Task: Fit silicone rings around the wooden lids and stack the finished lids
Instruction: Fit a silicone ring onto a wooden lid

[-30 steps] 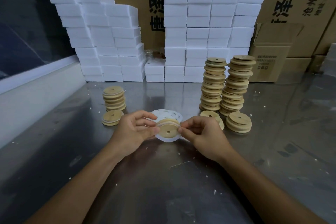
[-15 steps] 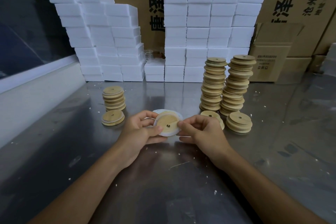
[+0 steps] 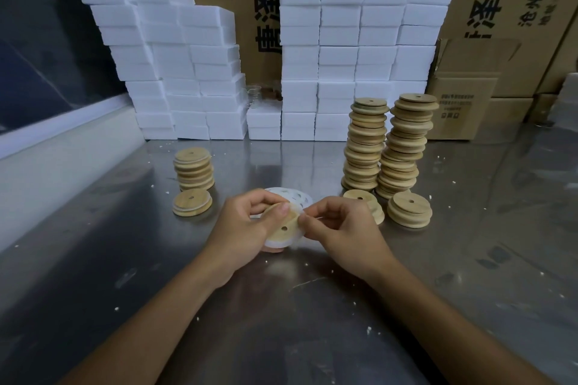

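Between the lid stacks (image 3: 366,147), both hands (image 3: 244,228) (image 3: 344,228) pinch one lid's (image 3: 283,226) ringed edge.

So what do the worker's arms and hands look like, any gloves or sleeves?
No gloves and no sleeves in view: the left hand and right hand are bare, and both forearms are uncovered to the picture's lower edge. No watch, ring or bracelet shows. Fingernails look short and unpainted.

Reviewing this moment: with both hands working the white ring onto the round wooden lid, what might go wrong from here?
1. The translucent white silicone ring, pinched by the right hand, may slip off the round wooden lid that the left hand holds.
2. The two tall leaning stacks of wooden lids stand just behind the right hand; a bump could topple them.
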Motion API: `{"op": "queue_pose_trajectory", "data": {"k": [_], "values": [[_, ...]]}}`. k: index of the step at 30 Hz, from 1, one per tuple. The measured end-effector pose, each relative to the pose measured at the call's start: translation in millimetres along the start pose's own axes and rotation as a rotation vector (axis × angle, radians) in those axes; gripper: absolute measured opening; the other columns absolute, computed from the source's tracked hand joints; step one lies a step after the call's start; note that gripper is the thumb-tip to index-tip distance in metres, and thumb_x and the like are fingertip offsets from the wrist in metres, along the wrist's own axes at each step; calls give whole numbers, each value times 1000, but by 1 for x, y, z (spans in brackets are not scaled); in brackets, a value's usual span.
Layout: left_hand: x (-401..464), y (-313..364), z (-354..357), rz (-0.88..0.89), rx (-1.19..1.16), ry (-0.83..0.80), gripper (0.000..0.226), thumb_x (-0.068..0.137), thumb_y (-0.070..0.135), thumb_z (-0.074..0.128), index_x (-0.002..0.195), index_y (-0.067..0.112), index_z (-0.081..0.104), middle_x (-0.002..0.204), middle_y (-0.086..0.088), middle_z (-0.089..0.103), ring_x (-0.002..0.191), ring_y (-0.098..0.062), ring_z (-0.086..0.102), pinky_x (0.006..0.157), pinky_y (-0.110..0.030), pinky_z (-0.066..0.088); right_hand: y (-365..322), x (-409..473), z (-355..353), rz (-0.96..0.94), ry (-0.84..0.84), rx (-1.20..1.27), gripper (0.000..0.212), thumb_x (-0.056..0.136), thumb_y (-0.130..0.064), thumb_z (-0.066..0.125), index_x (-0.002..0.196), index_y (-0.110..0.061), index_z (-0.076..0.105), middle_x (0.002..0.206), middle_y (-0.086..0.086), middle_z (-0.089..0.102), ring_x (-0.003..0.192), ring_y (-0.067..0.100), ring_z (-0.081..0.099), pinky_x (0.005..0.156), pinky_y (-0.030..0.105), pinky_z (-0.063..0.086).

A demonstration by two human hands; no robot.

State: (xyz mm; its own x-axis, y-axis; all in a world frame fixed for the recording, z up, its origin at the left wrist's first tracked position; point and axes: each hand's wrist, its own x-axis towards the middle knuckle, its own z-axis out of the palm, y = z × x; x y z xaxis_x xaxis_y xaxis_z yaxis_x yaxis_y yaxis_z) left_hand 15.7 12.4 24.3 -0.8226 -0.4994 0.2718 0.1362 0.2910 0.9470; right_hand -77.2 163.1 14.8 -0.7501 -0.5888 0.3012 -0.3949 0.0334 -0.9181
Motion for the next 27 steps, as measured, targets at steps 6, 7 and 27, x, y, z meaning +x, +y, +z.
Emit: {"op": "queue_pose_trajectory", "data": {"k": [6,7,27], "values": [[3,1,-7,79,40,-29,9,87,9,69,86,17,72,86,-2,76,78,-16,72,67,-33,60,-4,3,-7,3,-89,-73,5,88,-13,74,87,-8,74,83,6,77,80,25,73,81,48,59],[3,2,-8,92,44,-50,10,87,7,68,87,17,72,86,0,76,78,-14,72,66,-27,58,-4,4,-9,-12,-118,-132,6,88,-14,74,88,-8,74,83,4,76,80,22,73,81,46,60],[1,5,0,-117,-465,-45,24,78,21,66,97,6,61,106,-16,71,99,-32,69,76,-52,58,-10,-1,2,-11,86,189,8,91,-7,69,90,1,67,82,13,72,77,24,72,61,33,62]]}}
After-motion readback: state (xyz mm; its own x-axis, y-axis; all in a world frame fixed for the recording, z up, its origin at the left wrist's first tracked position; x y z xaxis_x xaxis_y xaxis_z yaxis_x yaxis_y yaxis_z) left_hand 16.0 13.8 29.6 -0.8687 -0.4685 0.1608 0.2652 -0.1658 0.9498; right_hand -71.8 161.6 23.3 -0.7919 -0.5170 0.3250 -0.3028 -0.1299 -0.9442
